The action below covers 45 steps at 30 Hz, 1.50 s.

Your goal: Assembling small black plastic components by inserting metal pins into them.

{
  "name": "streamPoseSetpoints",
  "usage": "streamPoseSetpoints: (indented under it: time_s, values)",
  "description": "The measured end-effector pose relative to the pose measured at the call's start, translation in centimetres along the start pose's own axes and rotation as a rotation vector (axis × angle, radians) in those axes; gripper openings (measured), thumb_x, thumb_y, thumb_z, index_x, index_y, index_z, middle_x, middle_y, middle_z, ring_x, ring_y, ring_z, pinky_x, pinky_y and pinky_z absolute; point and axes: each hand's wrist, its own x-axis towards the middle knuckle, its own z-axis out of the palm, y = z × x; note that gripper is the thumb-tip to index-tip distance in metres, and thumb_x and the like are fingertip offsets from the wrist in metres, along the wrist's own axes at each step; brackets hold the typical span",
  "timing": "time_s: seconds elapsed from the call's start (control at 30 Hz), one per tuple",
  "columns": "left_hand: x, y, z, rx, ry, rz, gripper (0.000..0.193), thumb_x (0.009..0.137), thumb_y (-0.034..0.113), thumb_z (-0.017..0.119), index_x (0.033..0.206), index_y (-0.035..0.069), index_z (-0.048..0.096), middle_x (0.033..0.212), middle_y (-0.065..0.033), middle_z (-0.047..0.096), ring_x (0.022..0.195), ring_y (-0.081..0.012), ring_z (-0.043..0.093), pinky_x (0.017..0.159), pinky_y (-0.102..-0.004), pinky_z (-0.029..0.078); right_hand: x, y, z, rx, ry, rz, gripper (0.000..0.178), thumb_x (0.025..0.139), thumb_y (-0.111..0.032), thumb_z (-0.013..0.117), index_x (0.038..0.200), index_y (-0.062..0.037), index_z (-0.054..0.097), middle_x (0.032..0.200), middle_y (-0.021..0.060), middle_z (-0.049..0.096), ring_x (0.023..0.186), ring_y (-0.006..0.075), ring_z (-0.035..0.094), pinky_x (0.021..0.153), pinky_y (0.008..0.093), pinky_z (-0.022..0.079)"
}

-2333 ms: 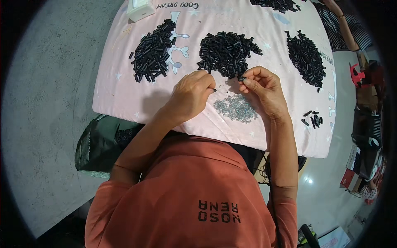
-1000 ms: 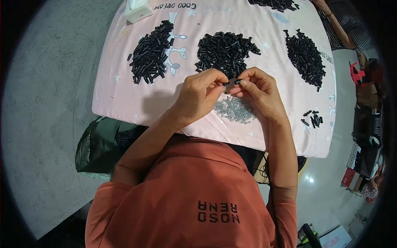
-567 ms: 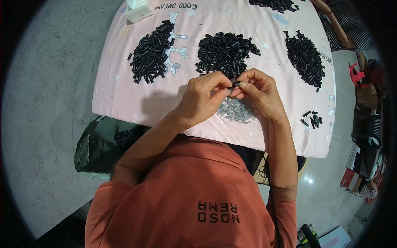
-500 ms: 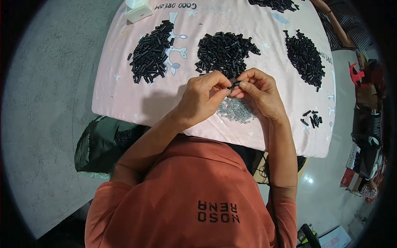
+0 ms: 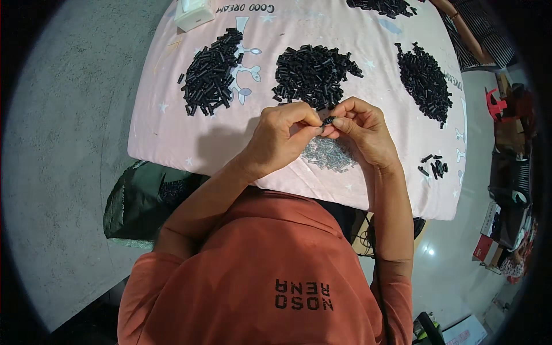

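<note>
Both hands meet over the table in front of me, fingertips pinched on a small black tubular piece [image 5: 329, 120]. My left hand [image 5: 277, 137] comes to it from the left with thumb and forefinger pressed together. On its other end, the thumb and fingers of my right hand [image 5: 364, 131] are closed. Just below the fingertips lies a pile of tiny shiny, silvery pieces [image 5: 328, 154], too small to make out their kind. Beyond the hands is a large heap of black tubular pieces [image 5: 310, 75].
More black pieces lie in heaps at the left [image 5: 210, 77] and right [image 5: 425, 83], and a few black pieces [image 5: 437, 168] near the right edge. The pink cloth [image 5: 172, 135] covers the table. A tissue box [image 5: 192, 14] stands far left. Another person's arm [image 5: 468, 34] is far right.
The black piece between my fingertips has turned slightly, and my fingers have closed in on it. My arms have barely moved; the heaps look the same.
</note>
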Motion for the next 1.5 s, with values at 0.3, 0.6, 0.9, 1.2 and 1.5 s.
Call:
streamPoseSetpoints:
  time_s: [0.3,0.6,0.9,1.2,1.5]
  values:
    - [0.0,-0.3,0.4,-0.173,0.06,-0.015,0.007,0.083,-0.007,0.067,0.082,-0.001,0.064,0.079,-0.0064,0.068,0.073,-0.0124,0.065,0.064,-0.028,0.052,0.1,0.3,-0.4,0.096,-0.044,0.002,0.006,0.093,0.004,0.064,0.099,0.0024,0.064,0.093,0.0145,0.07,0.085,0.0198,0.073,0.076,0.0273,0.061]
    - [0.1,0.0,-0.4,-0.09,-0.042,0.014,0.01,0.084,-0.014,0.064,0.087,-0.004,0.064,0.09,-0.0092,0.068,0.082,-0.0126,0.065,0.072,-0.0251,0.053,0.1,0.1,-0.3,0.071,-0.053,0.017,0.004,0.092,0.003,0.065,0.096,0.0028,0.064,0.097,0.0169,0.071,0.084,0.0194,0.073,0.077,0.0274,0.061]
    - [0.6,0.6,-0.3,0.01,-0.012,0.098,0.012,0.079,-0.013,0.068,0.085,-0.003,0.065,0.085,-0.0089,0.066,0.078,-0.015,0.065,0.068,-0.0264,0.051,0.1,0.2,-0.3,0.079,-0.066,-0.007,0.003,0.092,0.003,0.065,0.095,0.0036,0.065,0.094,0.0156,0.071,0.082,0.0186,0.073,0.076,0.0276,0.061]
    - [0.8,0.6,0.1,-0.048,0.048,0.145,0.011,0.079,-0.009,0.07,0.081,-0.001,0.063,0.077,-0.0083,0.063,0.069,-0.0165,0.065,0.06,-0.0282,0.051,0.2,0.4,0.0,0.103,-0.049,-0.025,0.005,0.092,0.001,0.066,0.097,0.0032,0.066,0.091,0.0136,0.071,0.081,0.0165,0.072,0.077,0.0272,0.06]
    - [1.0,1.0,-0.5,0.029,-0.017,0.156,0.016,0.078,-0.002,0.076,0.085,-0.001,0.062,0.079,-0.0084,0.064,0.069,-0.0179,0.066,0.062,-0.0294,0.053,0.1,0.2,-0.3,0.078,-0.055,0.0,0.004,0.092,-0.001,0.067,0.096,0.0004,0.066,0.087,0.0094,0.071,0.077,0.0133,0.07,0.073,0.0247,0.058]
